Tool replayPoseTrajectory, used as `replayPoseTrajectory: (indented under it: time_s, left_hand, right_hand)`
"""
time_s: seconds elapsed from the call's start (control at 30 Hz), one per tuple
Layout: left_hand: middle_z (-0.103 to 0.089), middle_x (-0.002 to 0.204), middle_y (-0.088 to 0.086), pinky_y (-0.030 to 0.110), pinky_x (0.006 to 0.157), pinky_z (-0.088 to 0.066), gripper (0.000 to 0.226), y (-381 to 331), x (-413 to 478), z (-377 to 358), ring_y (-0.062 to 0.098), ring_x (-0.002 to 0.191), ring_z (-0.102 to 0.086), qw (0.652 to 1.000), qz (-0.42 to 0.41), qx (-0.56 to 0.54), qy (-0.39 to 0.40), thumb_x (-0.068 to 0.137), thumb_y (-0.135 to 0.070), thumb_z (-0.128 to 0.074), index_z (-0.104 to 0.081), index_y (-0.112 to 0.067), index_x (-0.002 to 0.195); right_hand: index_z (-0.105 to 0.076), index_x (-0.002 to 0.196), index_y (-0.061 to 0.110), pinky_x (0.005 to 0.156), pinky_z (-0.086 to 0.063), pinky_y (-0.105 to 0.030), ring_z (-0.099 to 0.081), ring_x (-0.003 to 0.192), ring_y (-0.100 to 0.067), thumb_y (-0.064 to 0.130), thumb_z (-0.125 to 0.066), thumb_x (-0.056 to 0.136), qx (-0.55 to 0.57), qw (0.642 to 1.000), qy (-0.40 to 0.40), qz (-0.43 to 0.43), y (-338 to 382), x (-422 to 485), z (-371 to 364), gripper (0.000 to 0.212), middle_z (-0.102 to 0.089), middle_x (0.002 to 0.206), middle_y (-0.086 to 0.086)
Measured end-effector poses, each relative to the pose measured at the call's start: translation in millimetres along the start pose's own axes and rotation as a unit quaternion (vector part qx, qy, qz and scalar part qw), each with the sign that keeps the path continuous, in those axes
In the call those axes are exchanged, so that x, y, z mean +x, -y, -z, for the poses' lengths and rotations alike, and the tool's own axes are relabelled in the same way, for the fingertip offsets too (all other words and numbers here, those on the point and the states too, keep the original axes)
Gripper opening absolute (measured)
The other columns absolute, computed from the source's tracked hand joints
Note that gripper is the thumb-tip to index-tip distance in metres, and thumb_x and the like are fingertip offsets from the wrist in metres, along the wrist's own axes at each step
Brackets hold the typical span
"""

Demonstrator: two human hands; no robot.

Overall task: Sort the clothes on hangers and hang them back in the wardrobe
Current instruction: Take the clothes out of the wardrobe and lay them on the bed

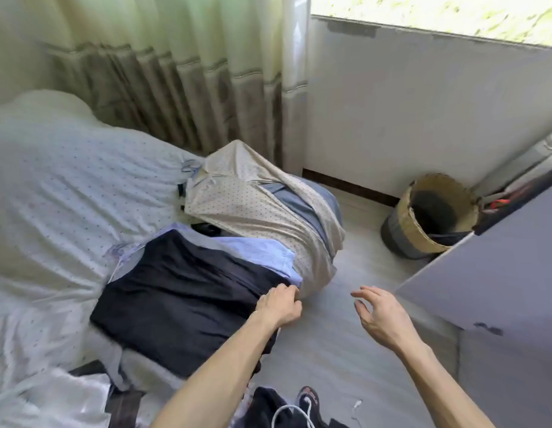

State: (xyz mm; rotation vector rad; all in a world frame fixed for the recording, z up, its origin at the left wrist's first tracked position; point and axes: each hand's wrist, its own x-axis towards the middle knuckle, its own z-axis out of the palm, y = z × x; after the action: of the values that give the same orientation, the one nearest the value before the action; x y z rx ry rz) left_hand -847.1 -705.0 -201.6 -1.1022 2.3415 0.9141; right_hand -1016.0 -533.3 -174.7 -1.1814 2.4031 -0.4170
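Note:
A pile of clothes lies on the bed's near corner. On top is a dark navy garment (179, 291), over a light blue striped shirt (262, 257). Behind them lies a cream dotted garment (246, 211) with a grey-blue piece (296, 202) inside it and a hanger hook (191, 165) at its collar. My left hand (279, 304) grips the right edge of the navy garment, fingers curled into the cloth. My right hand (379, 313) hovers over the floor to the right of the pile, fingers spread and holding nothing.
The bed (52, 186) with a dotted white sheet fills the left. Green curtains (175, 72) hang behind it. A woven basket (429, 214) stands by the wall at right. A grey cabinet panel (500, 273) juts in from the right. White cable (296, 410) hangs below.

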Motion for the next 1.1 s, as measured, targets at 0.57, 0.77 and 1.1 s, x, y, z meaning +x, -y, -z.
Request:
replayPoseTrajectory:
  time_s: [0.57, 0.77, 1.1]
  left_hand:
    - [-0.047, 0.147, -0.007, 0.037, 0.106, -0.042, 0.041, -477.5, 72.1, -7.4, 0.022, 0.134, -0.045, 0.73, -0.624, 0.272, 0.06, 0.099, -0.033, -0.047, -0.051, -0.035, 0.14]
    - [-0.035, 0.157, 0.001, 0.041, 0.111, -0.037, 0.048, -622.7, 38.8, -31.7, 0.028, 0.141, -0.037, 0.605, -0.76, 0.232, 0.054, 0.098, -0.029, -0.053, -0.047, -0.031, 0.145]
    - [-0.015, 0.165, 0.01, 0.057, 0.12, -0.02, 0.066, -798.8, -102.2, -77.7, 0.03, 0.152, -0.015, 0.442, -0.894, 0.06, -0.048, 0.097, -0.031, -0.057, -0.029, -0.025, 0.156]
  right_hand:
    - [-0.068, 0.124, 0.02, 0.108, -0.007, -0.008, -0.041, 0.14, -0.02, 0.026, -0.059, 0.097, 0.109, 0.81, -0.34, -0.465, -199.8, -143.5, 171.2, 0.03, -0.058, 0.14, -0.002]
    - [-0.061, 0.131, 0.026, 0.113, -0.03, -0.028, -0.041, 0.138, -0.017, 0.039, -0.051, 0.096, 0.094, 0.673, -0.423, -0.599, -212.4, -210.5, 191.0, 0.039, -0.055, 0.142, 0.005]
    - [-0.024, 0.154, 0.028, 0.113, -0.031, -0.032, -0.03, 0.142, -0.016, 0.041, -0.049, 0.1, 0.151, 0.519, -0.518, -0.663, -241.0, -318.6, 224.1, 0.061, -0.033, 0.156, 0.003]
